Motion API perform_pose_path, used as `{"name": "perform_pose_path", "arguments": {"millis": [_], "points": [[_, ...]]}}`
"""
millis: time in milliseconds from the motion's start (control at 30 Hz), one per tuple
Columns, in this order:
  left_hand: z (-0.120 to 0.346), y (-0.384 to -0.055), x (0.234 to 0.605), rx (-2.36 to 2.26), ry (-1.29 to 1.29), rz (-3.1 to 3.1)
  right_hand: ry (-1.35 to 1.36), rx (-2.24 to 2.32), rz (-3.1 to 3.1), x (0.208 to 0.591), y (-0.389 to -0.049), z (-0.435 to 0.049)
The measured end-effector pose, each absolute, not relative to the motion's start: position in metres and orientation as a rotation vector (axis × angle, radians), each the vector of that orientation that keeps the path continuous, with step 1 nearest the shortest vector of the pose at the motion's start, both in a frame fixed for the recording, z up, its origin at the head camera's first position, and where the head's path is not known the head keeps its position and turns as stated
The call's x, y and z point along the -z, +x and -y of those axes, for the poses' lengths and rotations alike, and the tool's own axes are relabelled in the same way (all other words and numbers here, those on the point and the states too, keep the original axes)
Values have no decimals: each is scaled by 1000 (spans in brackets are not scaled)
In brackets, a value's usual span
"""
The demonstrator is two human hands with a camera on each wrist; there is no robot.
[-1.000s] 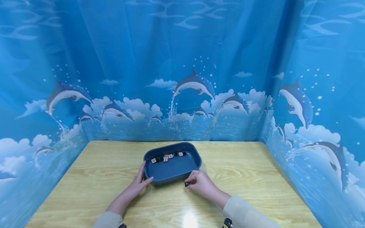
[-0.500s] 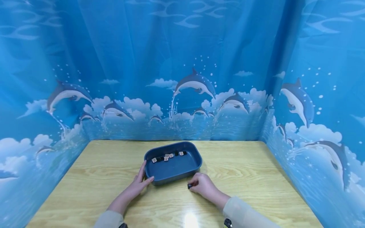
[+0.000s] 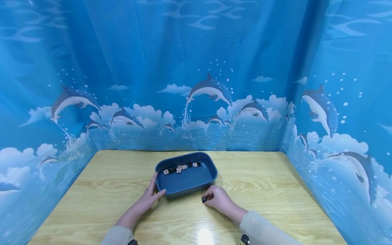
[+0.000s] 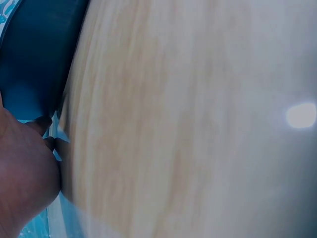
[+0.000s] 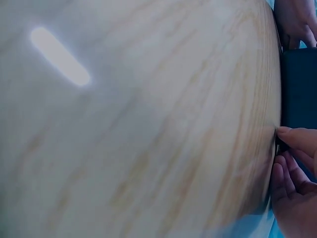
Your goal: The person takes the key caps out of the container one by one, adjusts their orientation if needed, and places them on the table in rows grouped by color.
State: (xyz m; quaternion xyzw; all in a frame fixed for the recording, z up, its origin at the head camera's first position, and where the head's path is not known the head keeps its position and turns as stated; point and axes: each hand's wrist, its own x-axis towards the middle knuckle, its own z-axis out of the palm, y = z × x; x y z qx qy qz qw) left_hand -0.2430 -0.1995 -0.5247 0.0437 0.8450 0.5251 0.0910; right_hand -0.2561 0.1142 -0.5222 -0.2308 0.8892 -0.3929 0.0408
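A dark blue tray [image 3: 186, 182] stands on the table in the head view. My left hand [image 3: 147, 197] spans its near left corner, thumb along the front rim and fingers against the left side. In front of the tray, to the right, my right hand [image 3: 218, 200] pinches a small black cube [image 3: 204, 199] between thumb and fingertips, close over the table. The right wrist view shows the thumb and fingers [image 5: 299, 141] meeting at the cube, which they mostly hide. Inside the tray, several small white-faced pieces [image 3: 166, 172] and black pieces [image 3: 190, 164] lie along the back.
A light wood-grain table [image 3: 260, 190] extends around the tray, with a bright lamp reflection near its front. Blue curtains [image 3: 159, 51] printed with dolphins hang behind the table and along both sides.
Over the last second my right hand has shifted slightly right and nearer the table's front with the black cube. My left hand and the tray have stayed nearly still.
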Motion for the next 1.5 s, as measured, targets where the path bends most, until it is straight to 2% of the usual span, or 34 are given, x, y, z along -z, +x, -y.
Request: {"name": "perform_pose_path", "arguments": {"millis": [267, 633, 1033, 1500], "points": [[199, -243, 525, -1555, 118, -2515, -658, 1280, -2678, 513, -249, -121], [198, -242, 523, -1569, 120, -2517, -694, 1428, -2612, 477, -249, -117], [198, -240, 521, -1545, 116, -2533, -586, 1464, -2622, 451, -288, -99], [197, -240, 521, -1557, 91, -2518, -387, 1502, -2509, 458, -346, -74]]}}
